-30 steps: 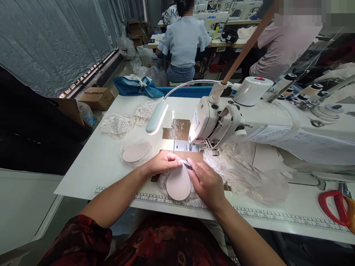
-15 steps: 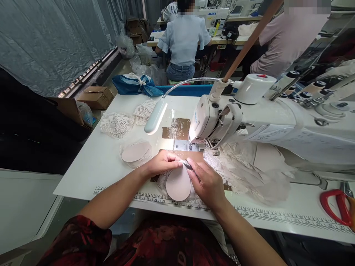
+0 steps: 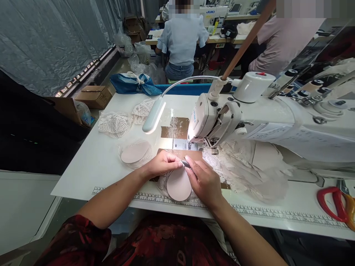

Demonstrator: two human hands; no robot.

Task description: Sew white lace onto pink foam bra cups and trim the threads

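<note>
At the fingertips: the left hand (image 3: 163, 163) and right hand (image 3: 202, 180) meet over the pointed top of a pale pink oval fabric piece (image 3: 179, 184).
Left hand grip: thumb and fingers closed in a pinch on the upper edge of the piece.
Right hand grip: fingers closed around a small dark metal tool (image 3: 186, 164), its tip just beside the left fingertips; whether it is a snip or tweezers is too small to tell.
Risk, tool: the point sits close to the left fingertips, so a slip could likely nick a finger or cut the fabric edge.
Risk, fabric: the piece is thin and looks limp, so a loosened pinch could let it shift off the lace beneath it.
Fabric piece, look: smooth, matt, teardrop-shaped, lying flat below the fingers, its rounded end reaching the printed ruler strip (image 3: 249, 215) at the table edge.
Under the piece: white lace (image 3: 163, 183) showing just past its left edge.
Left of the fingers: a second pink oval piece (image 3: 135, 152) on lace, apart from the hands.
Beyond the fingers: the needle area of a white sewing machine (image 3: 266, 122), lit by a gooseneck lamp (image 3: 154, 115).
Right of the fingers: a heap of lace and pink pieces (image 3: 249, 170) under the machine arm; well apart, red-handled scissors (image 3: 334, 203).
Far beyond: loose lace cups (image 3: 115, 123), then a seated person in a blue shirt (image 3: 183, 40).
</note>
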